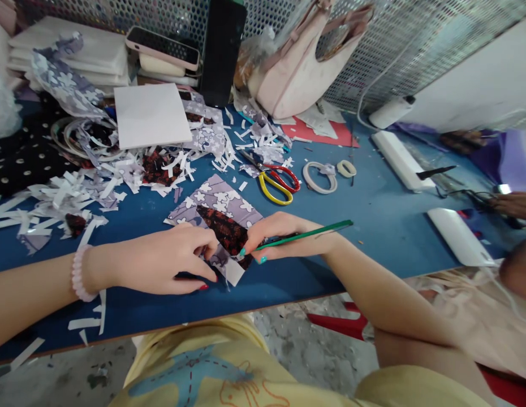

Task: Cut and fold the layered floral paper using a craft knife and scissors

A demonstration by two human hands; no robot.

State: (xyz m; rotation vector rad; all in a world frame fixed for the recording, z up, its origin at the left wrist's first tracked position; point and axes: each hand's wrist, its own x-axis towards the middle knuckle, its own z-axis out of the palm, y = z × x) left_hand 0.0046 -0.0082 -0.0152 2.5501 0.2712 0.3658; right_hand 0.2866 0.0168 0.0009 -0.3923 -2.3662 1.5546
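Observation:
In the head view, a lilac fabric piece with white flowers (220, 195) lies on the blue table in front of me. A dark red-and-black patterned patch (223, 229) and a small white piece (235, 272) are on it. My left hand (169, 257) lies at the fabric's left edge, thumb apart and fingers loosely bent, gripping nothing that I can see. My right hand (280, 234) is closed around a slim green tool (314, 233), whose back end points right. Its working tip is hidden by the fingers, which touch the patch's right side.
Scissors (275, 183) with red and yellow handles lie beyond the fabric. Tape rolls (320, 177) are to their right. Paper strips (59, 192) and scraps cover the left. Behind stand a white pad (150, 116), a phone (223, 51) and a handbag (297, 68). White power strips (458, 237) and another person's hand (515, 203) are at right.

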